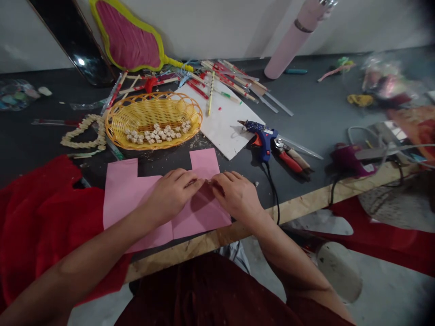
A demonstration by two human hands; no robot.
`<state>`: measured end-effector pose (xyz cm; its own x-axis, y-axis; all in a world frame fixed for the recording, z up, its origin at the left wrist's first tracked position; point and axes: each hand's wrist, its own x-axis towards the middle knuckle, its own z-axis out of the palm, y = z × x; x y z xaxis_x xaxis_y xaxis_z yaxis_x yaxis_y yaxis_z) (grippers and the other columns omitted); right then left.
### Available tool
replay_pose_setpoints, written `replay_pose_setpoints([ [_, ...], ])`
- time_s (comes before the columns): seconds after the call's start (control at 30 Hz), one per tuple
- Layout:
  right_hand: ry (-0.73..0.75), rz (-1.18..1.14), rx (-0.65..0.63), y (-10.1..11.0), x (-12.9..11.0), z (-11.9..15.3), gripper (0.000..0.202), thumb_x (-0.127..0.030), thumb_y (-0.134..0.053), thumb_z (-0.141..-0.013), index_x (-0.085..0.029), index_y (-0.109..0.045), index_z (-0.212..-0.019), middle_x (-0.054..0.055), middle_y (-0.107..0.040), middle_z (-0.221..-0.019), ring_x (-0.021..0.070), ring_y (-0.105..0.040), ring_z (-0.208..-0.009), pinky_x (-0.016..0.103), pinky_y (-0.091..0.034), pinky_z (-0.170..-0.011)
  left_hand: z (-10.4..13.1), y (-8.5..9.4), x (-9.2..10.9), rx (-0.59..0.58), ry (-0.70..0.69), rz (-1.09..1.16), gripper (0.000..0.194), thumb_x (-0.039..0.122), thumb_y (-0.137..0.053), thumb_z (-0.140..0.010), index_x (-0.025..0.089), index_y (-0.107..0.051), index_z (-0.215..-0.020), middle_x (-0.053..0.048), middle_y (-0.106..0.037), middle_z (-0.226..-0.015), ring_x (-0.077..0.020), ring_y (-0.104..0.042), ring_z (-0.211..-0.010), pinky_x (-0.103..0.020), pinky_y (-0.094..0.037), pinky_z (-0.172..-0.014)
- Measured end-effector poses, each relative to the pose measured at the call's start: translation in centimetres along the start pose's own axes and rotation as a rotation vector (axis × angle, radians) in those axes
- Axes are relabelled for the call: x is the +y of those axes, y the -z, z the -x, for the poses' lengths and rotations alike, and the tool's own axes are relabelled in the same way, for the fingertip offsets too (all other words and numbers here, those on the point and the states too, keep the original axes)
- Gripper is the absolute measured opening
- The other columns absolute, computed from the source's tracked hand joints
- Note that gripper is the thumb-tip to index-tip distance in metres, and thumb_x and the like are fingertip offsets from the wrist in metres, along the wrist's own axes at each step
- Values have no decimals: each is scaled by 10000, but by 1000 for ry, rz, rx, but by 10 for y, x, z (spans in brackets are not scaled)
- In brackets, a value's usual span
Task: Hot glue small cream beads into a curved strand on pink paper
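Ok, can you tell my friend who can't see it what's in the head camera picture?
The left hand and right hand pinch a tiny object, too small to name, over pink material on a dark table. Behind are a blue glue gun and a yellow wicker basket holding small pale pieces; red cloth lies left.

Craft workshop — glue gun (266, 144), pliers (290, 162)

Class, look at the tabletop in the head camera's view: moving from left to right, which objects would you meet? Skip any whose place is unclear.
Bag of coloured pieces → pale heart-shaped loop → yellow basket → blue glue gun → purple tool.
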<state>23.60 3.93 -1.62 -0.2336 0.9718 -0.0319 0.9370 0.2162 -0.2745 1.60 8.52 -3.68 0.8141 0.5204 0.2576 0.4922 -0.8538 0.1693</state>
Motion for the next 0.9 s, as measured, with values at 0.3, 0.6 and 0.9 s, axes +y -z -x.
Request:
replay_pose_setpoints([
  [0.3, 32, -4, 40, -6, 4, 1, 174, -271, -574, -1023, -196, -727, -992, 44, -760, -938, 206, -663, -881, 326, -417, -789, 0, -1, 1, 2, 6, 0, 331, 142, -456, -1029, 143, -651, -1297, -108, -702, -1147, -247, -597, -993, -405, -531, -837],
  [0.6, 44, 27, 94, -10, 1, 1, 184, -277, -578, -1024, -203, -735, -963, 39, -759, -893, 212, -661, -832, 339, -400, -738, 0, -2, 1, 30, 2, -12, 320, 141, -453, -1025, 144, -660, -1269, -103, -709, -1128, -237, -605, -961, -393, -534, -831],
  [0.9, 87, -63, 142, -10, 6, 6, 127, -231, -630, -976, -151, -710, -1034, 74, -761, -942, 225, -667, -851, 347, -490, -817, 0, -1, 1, 14, 2, 1, 332, 136, -448, -1024, 141, -651, -1287, -114, -702, -1140, -246, -600, -980, -402, -533, -834],
])
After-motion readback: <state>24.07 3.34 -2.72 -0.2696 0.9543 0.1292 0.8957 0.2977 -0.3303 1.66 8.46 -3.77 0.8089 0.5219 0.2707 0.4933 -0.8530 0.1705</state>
